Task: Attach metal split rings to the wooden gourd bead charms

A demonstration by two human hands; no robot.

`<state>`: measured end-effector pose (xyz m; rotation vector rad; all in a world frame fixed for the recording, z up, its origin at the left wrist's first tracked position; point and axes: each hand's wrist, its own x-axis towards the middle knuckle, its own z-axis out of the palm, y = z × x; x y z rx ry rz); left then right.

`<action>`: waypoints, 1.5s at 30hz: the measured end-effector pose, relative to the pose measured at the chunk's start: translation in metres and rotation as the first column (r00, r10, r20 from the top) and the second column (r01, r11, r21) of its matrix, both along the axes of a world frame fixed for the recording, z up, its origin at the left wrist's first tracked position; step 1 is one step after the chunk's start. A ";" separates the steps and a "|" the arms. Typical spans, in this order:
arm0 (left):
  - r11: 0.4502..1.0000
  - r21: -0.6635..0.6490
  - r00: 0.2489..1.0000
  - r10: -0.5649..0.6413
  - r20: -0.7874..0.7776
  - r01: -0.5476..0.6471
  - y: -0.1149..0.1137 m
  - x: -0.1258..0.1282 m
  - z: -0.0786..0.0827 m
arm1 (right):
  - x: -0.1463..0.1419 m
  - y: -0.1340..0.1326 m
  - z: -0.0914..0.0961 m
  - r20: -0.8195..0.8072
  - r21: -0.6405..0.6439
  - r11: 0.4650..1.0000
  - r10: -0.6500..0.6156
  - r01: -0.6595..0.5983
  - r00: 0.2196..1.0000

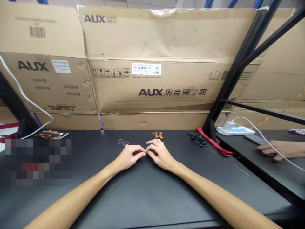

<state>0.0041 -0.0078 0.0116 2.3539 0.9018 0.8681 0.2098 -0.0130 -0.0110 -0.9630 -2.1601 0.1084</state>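
My left hand point(130, 156) and my right hand point(160, 154) meet over the middle of the black table. Their thumbs and fingertips are pinched together on a small gold-coloured piece point(146, 151), mostly covered by the fingers, so its exact kind is hidden. Just beyond my right hand lie amber-brown charms point(158, 136) with metal rings, like keychains. Two loose metal split rings, a farther one point(120, 141) and a nearer one point(125, 143), rest beyond my left hand.
Several black loops point(199, 140) lie right of my hands, beside a red strap point(214, 143). A black metal frame point(228, 76) and cardboard point(152, 41) stand behind. Farther right are a white power strip point(235, 130) and another person's hand point(278, 149). A white cable point(30, 98) hangs left.
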 end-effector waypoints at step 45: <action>0.997 0.043 0.996 -0.063 -0.060 0.065 0.005 -0.003 0.000 | 0.001 0.000 0.003 -0.022 0.011 1.000 0.029 -0.029 0.999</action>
